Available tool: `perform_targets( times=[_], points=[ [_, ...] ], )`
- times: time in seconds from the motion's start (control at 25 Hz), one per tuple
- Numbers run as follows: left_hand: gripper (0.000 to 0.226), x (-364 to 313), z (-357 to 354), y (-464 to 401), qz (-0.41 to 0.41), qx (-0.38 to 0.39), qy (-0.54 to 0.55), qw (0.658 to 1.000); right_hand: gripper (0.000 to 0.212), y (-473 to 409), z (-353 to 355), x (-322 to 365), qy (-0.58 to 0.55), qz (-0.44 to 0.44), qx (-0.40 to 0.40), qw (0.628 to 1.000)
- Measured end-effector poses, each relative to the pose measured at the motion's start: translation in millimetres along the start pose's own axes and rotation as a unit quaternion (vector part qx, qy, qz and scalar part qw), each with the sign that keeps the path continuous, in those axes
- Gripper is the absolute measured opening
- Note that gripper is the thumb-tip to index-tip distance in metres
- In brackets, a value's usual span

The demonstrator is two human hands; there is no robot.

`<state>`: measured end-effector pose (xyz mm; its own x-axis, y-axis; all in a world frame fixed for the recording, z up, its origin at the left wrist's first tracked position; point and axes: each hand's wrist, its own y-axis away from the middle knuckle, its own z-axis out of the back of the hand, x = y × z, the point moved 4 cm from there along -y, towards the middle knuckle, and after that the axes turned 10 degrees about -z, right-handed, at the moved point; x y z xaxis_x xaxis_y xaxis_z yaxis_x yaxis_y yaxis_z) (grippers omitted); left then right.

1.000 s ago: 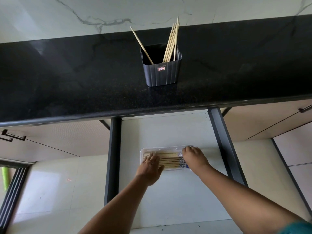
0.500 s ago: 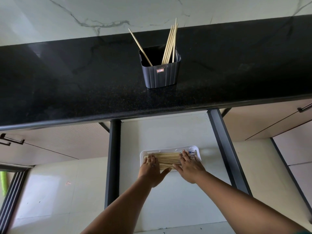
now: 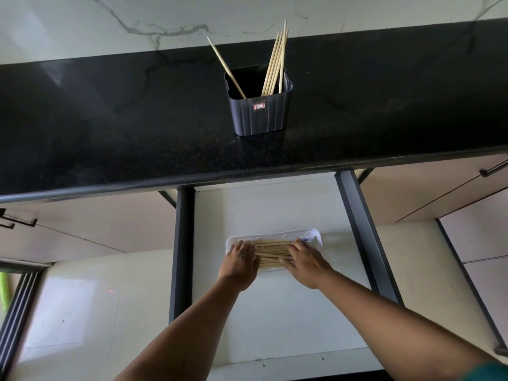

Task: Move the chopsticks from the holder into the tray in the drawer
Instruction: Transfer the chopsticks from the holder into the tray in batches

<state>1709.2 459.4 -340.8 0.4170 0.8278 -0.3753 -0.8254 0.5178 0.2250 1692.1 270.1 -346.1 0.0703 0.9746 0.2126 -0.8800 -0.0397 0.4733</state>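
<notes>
A dark ribbed holder (image 3: 259,111) stands on the black countertop (image 3: 110,127) with several wooden chopsticks (image 3: 276,67) leaning at its right and one (image 3: 225,66) at its left. Below, the open drawer (image 3: 264,210) holds a white tray (image 3: 308,234) with several chopsticks (image 3: 270,250) lying side by side. My left hand (image 3: 240,262) lies flat over the tray's left end. My right hand (image 3: 305,261) rests flat on the chopsticks toward the right, fingers spread. Neither hand grips anything.
Dark drawer rails (image 3: 365,232) run along both sides of the drawer. Closed cabinet fronts with dark handles (image 3: 492,170) flank it. A pale tiled floor (image 3: 77,298) shows at the left, and a marble wall (image 3: 137,20) backs the counter.
My right hand slid left and toward me off the tray's right end, uncovering its blue-printed corner. Both hands now press flat on the laid chopsticks. The holder stayed put.
</notes>
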Motion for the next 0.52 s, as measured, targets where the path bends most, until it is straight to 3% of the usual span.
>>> perform_targets(
  times=[0.12, 0.36, 0.52],
  points=[
    [0.048, 3, -2, 7, -0.037, 0.015, -0.041, 0.998, 0.087, 3, -8, 3, 0.014, 0.015, 0.1, 0.995],
    [0.034, -2, 7, 25, -0.116, -0.081, -0.047, 0.989, 0.058, 9, -11, 0, 0.039, 0.034, 0.076, 0.996],
    [0.046, -8, 3, 28, -0.081, -0.037, -0.062, 0.994, 0.059, 10, -8, 2, 0.048, 0.02, 0.083, 0.995]
  ],
)
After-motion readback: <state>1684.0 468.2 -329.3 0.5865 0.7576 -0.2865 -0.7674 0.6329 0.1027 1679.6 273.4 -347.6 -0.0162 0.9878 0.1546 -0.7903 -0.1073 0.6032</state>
